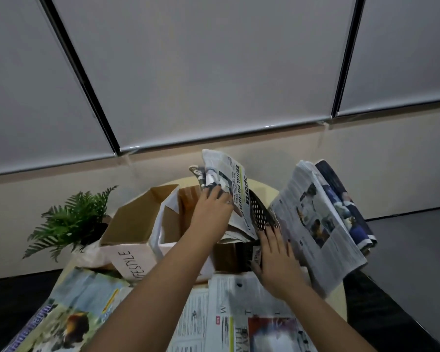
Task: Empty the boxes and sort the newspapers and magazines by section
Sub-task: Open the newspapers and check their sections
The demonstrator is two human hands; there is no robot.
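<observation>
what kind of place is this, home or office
Probably an office or meeting room, though not certain: pale roller blinds cover the whole window wall, a small round table stands against it, and a potted fern sits beside.

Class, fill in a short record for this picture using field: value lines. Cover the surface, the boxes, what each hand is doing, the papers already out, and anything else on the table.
surface: round pale table
labelled box: open cardboard box marked LIFESTYLE, left
left hand: holds sports newspaper
right hand: flat, fingers straight, on brown box
papers out: newspaper stack right; front newspaper; magazine near left
also: potted fern
</observation>
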